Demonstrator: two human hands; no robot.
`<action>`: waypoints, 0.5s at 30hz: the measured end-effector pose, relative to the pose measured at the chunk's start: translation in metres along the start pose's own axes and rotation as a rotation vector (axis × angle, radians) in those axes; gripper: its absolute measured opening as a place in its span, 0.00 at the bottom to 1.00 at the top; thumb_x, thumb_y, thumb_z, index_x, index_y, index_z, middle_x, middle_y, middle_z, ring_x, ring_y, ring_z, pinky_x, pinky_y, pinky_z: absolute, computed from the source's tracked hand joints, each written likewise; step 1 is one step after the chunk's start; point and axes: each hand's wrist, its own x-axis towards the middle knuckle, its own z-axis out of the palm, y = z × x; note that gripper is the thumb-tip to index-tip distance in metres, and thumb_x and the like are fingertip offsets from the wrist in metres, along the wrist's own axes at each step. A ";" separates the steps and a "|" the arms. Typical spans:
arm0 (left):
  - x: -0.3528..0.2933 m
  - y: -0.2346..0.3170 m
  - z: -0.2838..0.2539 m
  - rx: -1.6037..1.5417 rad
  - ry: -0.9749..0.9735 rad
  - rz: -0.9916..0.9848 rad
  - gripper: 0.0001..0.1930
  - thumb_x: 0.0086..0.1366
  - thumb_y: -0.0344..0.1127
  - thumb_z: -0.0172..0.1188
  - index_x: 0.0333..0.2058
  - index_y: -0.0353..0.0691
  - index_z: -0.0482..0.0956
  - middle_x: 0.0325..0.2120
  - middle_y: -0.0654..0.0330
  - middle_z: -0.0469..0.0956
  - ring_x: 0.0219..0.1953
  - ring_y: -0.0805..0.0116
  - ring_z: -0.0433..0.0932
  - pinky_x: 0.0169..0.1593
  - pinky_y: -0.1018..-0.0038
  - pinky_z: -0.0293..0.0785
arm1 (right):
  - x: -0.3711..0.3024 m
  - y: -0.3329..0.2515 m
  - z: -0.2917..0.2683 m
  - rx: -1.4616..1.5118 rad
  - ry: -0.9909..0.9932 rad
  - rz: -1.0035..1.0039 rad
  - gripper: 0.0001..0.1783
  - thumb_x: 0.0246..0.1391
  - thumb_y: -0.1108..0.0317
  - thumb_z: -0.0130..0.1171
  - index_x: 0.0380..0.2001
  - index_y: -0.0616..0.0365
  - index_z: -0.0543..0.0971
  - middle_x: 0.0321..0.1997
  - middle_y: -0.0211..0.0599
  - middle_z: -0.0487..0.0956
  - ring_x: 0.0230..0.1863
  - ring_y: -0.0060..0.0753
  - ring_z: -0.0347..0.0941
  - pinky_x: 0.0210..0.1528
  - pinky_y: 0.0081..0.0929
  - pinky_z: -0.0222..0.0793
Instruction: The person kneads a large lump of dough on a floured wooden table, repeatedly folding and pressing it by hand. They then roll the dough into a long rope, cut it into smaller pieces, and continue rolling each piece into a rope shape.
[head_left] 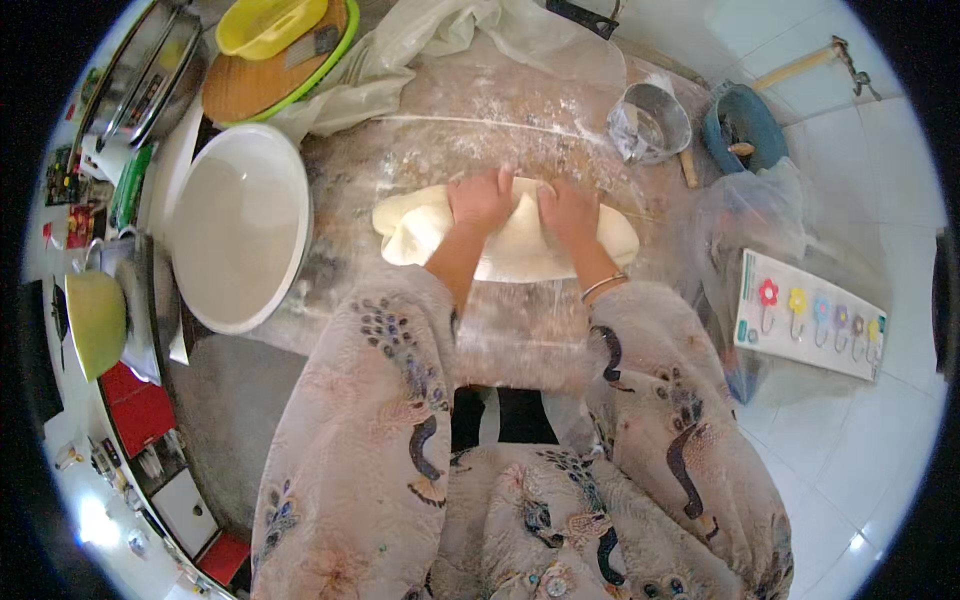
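A long, thick roll of pale dough (515, 252) lies crosswise on a floured wooden board (530, 335). Both of my hands press down into its middle, side by side. My left hand (482, 202) grips the dough left of centre, fingers curled over the far side. Just to the right, my right hand (568, 212) holds it the same way; the fingertips of both are hidden behind the dough. A fold shows in the surface near the left end. Loose flour streaks the board beyond.
A large white basin (243, 230) stands at the left. Far left are a yellow tray (270, 25) and a round wooden board (255, 88). At the far right sit a clear container (650, 125) and a blue bucket (745, 130). A pack of flower-topped hooks (810, 315) is on the right.
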 end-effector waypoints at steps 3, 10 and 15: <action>-0.012 -0.004 -0.051 -0.091 -0.329 -0.072 0.29 0.67 0.56 0.38 0.39 0.38 0.82 0.43 0.49 0.80 0.49 0.47 0.76 0.53 0.46 0.65 | -0.018 -0.002 -0.003 0.082 -0.013 -0.070 0.23 0.58 0.46 0.47 0.40 0.53 0.80 0.38 0.49 0.80 0.44 0.52 0.75 0.49 0.48 0.64; -0.133 -0.066 -0.070 -0.053 0.042 0.310 0.18 0.64 0.47 0.49 0.45 0.43 0.77 0.45 0.53 0.77 0.52 0.51 0.72 0.56 0.55 0.60 | -0.160 -0.056 0.016 0.136 0.184 -0.291 0.29 0.54 0.48 0.50 0.54 0.55 0.74 0.55 0.48 0.74 0.60 0.54 0.65 0.64 0.48 0.53; -0.189 -0.082 -0.039 -0.015 0.336 0.385 0.25 0.61 0.47 0.50 0.53 0.38 0.73 0.49 0.52 0.73 0.53 0.50 0.68 0.60 0.52 0.53 | -0.165 -0.033 0.050 0.100 0.368 -0.446 0.29 0.52 0.51 0.50 0.55 0.54 0.72 0.58 0.46 0.71 0.60 0.54 0.64 0.63 0.55 0.50</action>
